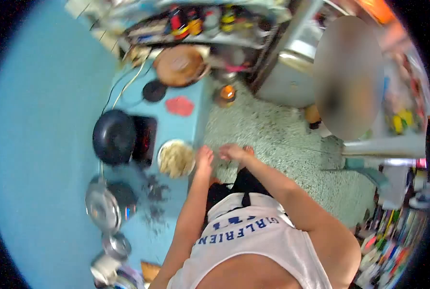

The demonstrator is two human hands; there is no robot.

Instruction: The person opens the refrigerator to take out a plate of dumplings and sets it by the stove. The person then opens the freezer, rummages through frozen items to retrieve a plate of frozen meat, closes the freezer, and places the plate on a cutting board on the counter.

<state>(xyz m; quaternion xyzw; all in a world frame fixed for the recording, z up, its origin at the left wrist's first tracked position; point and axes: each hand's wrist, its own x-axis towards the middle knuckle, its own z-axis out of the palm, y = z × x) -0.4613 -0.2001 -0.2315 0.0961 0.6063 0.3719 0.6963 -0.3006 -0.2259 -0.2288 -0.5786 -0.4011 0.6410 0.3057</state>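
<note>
My left hand (205, 157) is beside the right rim of a round white bowl (191, 170) at the counter edge. The bowl holds a pale, lumpy food (175, 159), whose kind I cannot make out. My right hand (231, 151) is over the floor, a short gap to the right of my left hand. Both hands look bare of any object, their fingers loosely bent and somewhat apart, softened by blur. Left of the bowl, a dark wok or pan (113, 137) stands partly over a black cooktop (145, 140).
On the blue counter (174, 130) are a pink-red patch (179, 106), a brown round lid or basket (180, 65), a metal lid (103, 209) and dark stains (154, 197). Bottles (194, 23) line a shelf at the back. A jar-like orange object (227, 94) sits on the speckled floor (292, 139).
</note>
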